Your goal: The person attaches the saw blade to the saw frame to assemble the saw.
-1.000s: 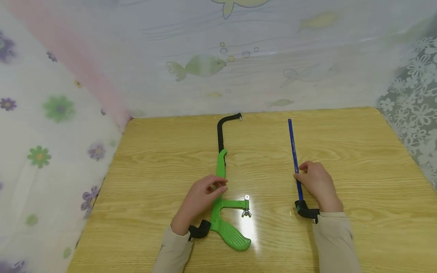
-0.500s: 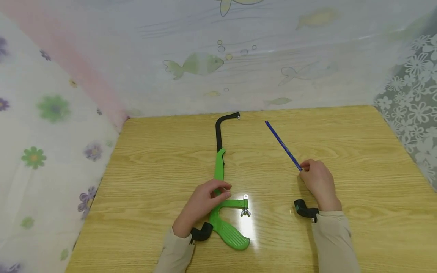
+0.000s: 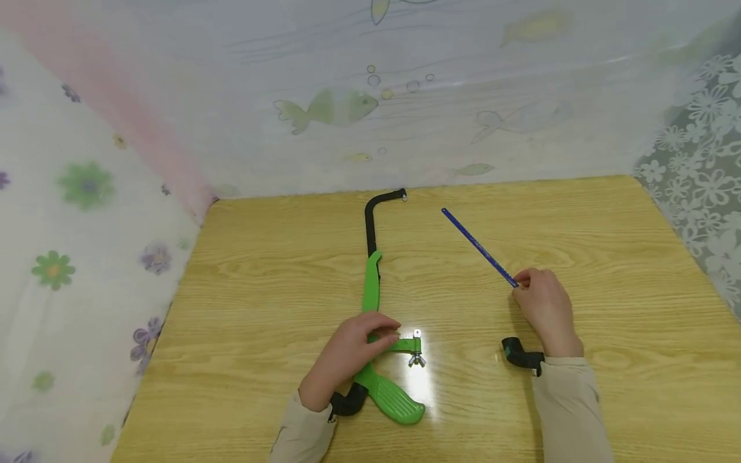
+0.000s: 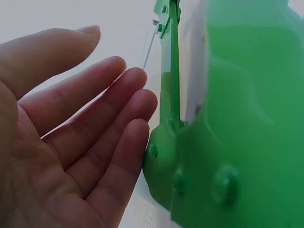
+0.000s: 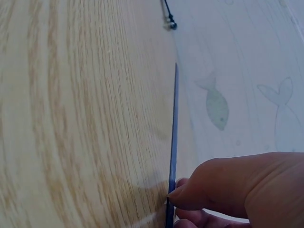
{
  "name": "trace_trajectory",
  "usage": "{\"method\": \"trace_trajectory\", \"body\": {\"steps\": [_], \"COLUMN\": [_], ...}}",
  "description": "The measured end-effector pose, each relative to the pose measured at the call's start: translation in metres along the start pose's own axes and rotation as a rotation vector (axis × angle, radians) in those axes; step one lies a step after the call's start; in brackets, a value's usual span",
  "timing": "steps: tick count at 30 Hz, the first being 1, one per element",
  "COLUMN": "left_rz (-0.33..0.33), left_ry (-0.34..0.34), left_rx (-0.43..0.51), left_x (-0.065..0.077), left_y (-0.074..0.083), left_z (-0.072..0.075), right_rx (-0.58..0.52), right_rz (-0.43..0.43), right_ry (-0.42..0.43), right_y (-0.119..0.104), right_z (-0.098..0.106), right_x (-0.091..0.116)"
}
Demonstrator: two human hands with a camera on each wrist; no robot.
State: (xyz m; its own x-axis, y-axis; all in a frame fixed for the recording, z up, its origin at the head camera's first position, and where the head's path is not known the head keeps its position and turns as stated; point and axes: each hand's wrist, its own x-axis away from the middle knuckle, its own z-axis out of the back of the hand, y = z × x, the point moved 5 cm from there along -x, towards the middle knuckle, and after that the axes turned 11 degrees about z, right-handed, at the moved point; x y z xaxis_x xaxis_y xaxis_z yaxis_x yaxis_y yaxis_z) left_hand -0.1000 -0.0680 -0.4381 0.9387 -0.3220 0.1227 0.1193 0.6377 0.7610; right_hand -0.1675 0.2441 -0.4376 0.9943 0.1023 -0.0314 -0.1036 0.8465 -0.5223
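A hacksaw frame (image 3: 372,283) with a green body and handle and a black bent front tube lies on the table in the head view. My left hand (image 3: 356,347) is over its middle, near the short green arm with the wing nut (image 3: 417,360). In the left wrist view the fingers (image 4: 135,104) are loosely extended, the fingertips right at the green frame (image 4: 164,152), holding nothing. To the right, my right hand (image 3: 543,308) pinches the near end of a blue hacksaw blade (image 3: 477,246). The blade slants toward the far left; the right wrist view shows thumb and finger gripping it.
The wood-grain table (image 3: 260,270) meets a curtain with fish prints (image 3: 341,106) along its far edge. A flowered curtain (image 3: 87,186) hangs at the left and a lace-patterned cloth (image 3: 706,148) at the right. Black camera mounts (image 3: 521,354) stick out from both wrists.
The blade has swung from nearly straight to slanting left, and my right hand's grip is now at its near end. My left hand has slid slightly nearer and right over the hacksaw frame.
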Motion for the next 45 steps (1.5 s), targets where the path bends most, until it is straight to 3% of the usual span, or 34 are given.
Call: {"method": "trace_trajectory", "body": {"steps": [10,22,38,45], "left_rz": [-0.043,-0.038,-0.022,-0.025], "left_ry": [0.011,0.004,0.007,-0.009], "left_rx": [-0.143,-0.275,-0.319,-0.344], "left_x": [0.0,0.002,-0.001,0.001], "left_y": [0.006,0.01,0.01,0.011], "left_z": [-0.002,-0.007,-0.012,-0.012], "right_rx": [0.009,0.016,0.001,-0.035], "right_rz": [-0.031,-0.066,-0.045,-0.007], "right_ry": [-0.017,-0.025,-0.035,-0.093], "right_y": [0.002,0.001,0.003,0.002], "right_z": [0.002,0.005,0.006,0.005], "right_x": [0.0,0.001,0.001,0.002]}}
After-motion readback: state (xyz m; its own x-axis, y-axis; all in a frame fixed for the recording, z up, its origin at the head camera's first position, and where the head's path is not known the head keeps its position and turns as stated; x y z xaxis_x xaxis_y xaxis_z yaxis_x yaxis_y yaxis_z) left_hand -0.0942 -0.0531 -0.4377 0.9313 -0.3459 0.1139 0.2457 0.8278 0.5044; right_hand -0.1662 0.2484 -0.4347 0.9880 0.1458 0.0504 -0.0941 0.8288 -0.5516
